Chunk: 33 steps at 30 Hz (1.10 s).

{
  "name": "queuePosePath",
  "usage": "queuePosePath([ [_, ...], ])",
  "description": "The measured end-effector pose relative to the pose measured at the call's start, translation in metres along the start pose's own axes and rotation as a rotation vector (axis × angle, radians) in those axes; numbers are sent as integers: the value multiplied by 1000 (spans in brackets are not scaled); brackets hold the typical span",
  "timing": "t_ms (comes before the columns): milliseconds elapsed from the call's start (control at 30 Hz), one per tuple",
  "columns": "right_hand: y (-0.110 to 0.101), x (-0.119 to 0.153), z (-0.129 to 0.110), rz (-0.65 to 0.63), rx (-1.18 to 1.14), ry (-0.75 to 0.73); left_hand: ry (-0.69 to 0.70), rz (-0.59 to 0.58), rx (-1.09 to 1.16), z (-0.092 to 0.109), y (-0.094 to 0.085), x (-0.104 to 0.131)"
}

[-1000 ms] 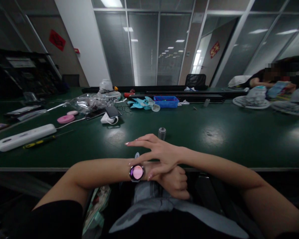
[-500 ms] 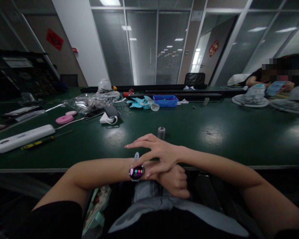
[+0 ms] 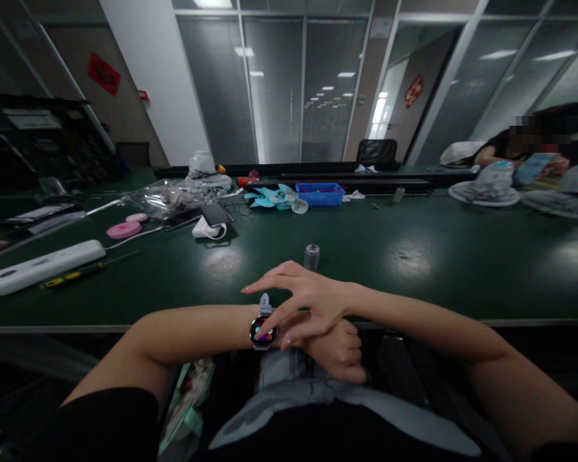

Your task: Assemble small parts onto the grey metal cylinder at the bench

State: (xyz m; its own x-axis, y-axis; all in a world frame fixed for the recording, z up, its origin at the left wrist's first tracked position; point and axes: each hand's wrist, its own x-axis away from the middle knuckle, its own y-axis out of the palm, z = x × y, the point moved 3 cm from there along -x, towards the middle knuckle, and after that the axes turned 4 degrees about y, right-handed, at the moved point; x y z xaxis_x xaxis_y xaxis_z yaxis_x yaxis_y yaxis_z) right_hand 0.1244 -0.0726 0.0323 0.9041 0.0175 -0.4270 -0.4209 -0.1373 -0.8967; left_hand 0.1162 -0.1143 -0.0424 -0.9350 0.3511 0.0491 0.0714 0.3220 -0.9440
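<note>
A smartwatch (image 3: 262,331) with a round lit screen and a pale grey strap sits on my left wrist. Coloured icons show on its dark face. My left hand (image 3: 341,354) is curled into a loose fist over my lap, with nothing visible in it. Across the left wrist reaches my right hand (image 3: 306,298), its fingers spread and holding nothing. Its index fingertip rests on the watch screen, covering part of it. Just beyond the right hand, a small silver cylinder (image 3: 312,255) stands upright on the green table (image 3: 356,240).
To the left lie a white power strip (image 3: 48,266), a yellow-handled screwdriver (image 3: 72,276), a pink disc (image 3: 124,230) and a white charger (image 3: 207,228). Farther back are clear plastic wrapping (image 3: 168,197), blue fan blades (image 3: 272,196) and a blue basket (image 3: 319,194). Another person (image 3: 525,151) sits far right.
My right index fingertip has slid down from the upper left of the watch screen toward its middle. The icons on the screen have shifted. My left arm has stayed in place.
</note>
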Motion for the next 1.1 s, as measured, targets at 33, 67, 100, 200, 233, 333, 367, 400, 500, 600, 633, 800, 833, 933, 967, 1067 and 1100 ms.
queuePosePath([
  [33,0,0,0,0,-7,-1,6,-4,-3,0,-2,0],
  [67,0,0,0,8,-16,-4,10,1,-6,0,-3,0],
  [100,0,0,1,24,-29,-6,5,11,-8,0,-4,0],
  [200,-3,2,3,92,-63,-2,-15,78,-10,-2,-2,1],
  [233,-3,2,4,113,-70,3,-20,106,-9,-2,0,1],
  [333,-5,2,4,146,-82,9,-40,164,-14,-3,6,2],
  [367,-5,2,4,146,-82,10,-40,172,-18,-3,8,2],
  [400,-5,2,4,141,-81,12,-32,180,-21,-2,9,2],
  [500,-4,3,5,127,-78,16,-16,203,-25,-2,10,3],
  [600,-2,4,6,121,-73,22,-14,200,-22,-2,10,3],
  [633,-2,4,6,117,-72,24,-12,198,-21,-2,9,3],
  [800,-1,5,7,128,-85,21,1,172,-7,-3,5,4],
  [833,-1,5,7,132,-88,20,0,150,0,-3,5,3],
  [933,0,5,7,130,-96,13,-19,81,15,-3,6,3],
  [967,0,5,7,128,-99,9,-24,68,18,-3,6,2],
  [1067,0,4,6,121,-108,6,-8,55,24,-3,6,2],
  [1100,1,4,6,117,-109,10,3,63,26,-3,5,3],
])
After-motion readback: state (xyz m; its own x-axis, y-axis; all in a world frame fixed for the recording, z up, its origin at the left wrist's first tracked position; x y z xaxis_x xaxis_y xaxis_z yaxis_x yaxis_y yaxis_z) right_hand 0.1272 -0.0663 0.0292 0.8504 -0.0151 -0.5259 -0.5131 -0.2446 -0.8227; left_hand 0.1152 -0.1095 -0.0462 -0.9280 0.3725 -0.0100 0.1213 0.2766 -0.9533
